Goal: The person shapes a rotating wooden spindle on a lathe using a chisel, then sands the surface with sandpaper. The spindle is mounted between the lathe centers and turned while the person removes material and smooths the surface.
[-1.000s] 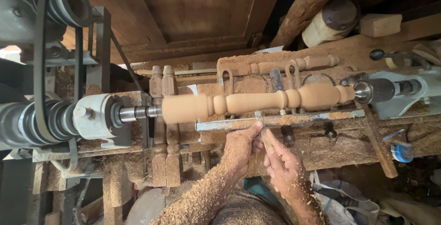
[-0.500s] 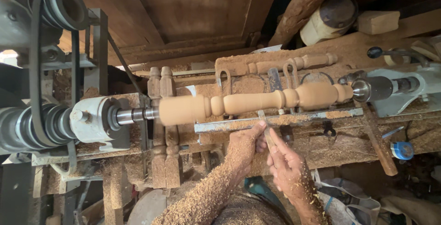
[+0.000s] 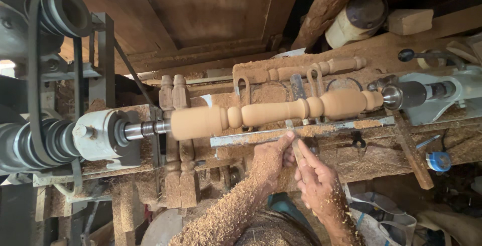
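Note:
A pale turned wooden spindle (image 3: 281,113) with beads and coves is mounted level between the lathe headstock (image 3: 95,135) and the tailstock (image 3: 427,92). Just below it runs a rusty metal tool rest (image 3: 326,128). My left hand (image 3: 271,158), coated in sawdust, pinches a chisel (image 3: 296,148) close to the rest, under the spindle's middle bead. My right hand (image 3: 319,180) grips the chisel's handle lower down. The chisel tip lies on the rest by the spindle; I cannot tell whether it touches the wood.
Belt and stepped pulleys (image 3: 55,15) fill the left side. A finished spindle (image 3: 316,67) lies on the sawdust-covered shelf behind. Two turned posts (image 3: 173,92) stand by the headstock. A pale jar (image 3: 356,20) sits at the back right, a blue tape roll (image 3: 439,160) at the right.
The view has shifted slightly. Both hands stay on the chisel at the tool rest, with the left fingers edging a little nearer the spindle.

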### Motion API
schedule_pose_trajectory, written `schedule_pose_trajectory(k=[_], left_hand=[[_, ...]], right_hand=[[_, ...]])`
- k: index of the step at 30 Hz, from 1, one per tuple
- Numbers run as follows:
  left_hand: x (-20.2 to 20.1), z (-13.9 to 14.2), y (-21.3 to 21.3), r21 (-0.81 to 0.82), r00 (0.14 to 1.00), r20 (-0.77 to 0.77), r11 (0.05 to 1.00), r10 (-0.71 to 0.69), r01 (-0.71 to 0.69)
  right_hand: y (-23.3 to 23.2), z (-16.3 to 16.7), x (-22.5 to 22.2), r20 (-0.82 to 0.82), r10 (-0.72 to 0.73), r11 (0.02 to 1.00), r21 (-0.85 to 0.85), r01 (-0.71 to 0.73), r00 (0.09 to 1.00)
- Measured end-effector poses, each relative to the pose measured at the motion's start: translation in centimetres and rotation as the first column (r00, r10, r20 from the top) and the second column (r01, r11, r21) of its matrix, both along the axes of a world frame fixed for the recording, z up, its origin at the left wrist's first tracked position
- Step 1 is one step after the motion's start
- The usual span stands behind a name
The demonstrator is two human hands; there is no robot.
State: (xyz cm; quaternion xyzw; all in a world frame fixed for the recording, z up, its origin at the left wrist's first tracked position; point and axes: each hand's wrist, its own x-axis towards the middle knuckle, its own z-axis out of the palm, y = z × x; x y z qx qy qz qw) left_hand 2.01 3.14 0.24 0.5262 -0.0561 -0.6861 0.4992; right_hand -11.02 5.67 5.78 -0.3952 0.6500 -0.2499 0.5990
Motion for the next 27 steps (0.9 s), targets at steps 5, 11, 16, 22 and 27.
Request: schedule_pose_trajectory(k=[5, 11, 16, 22, 27], left_hand=[[-0.2, 0.1, -0.2, -0.023, 0.999, -0.002, 0.999, -0.039, 0.039], [-0.6, -0.2, -0.4, -0.003, 0.999, 0.006, 0.999, -0.043, 0.043], [-1.0, -0.2, -0.5, -0.027, 1.000, 0.003, 0.999, -0.020, 0.020], [-0.9, 1.0, -0.7, -0.018, 0.999, -0.027, 0.999, -0.045, 0.044], [-0.5, 2.6, -0.7, 0.014, 0.996, -0.055, 0.998, -0.066, 0.066]], right_hand=[[0.0, -0.3, 0.0, -0.012, -0.042, 0.999, 0.004, 0.042, 0.999], [0.2, -1.3, -0.2, 0.010, -0.096, 0.995, -0.036, 0.096, 0.995], [0.6, -1.8, 0.2, 0.085, -0.140, 0.981, -0.126, 0.150, 0.987], [1.0, -1.2, 1.3, 0.095, -0.222, 0.973, -0.043, 0.226, 0.971], [1.0, -0.6, 2.4, 0.103, -0.296, 0.954, -0.027, 0.300, 0.950]])
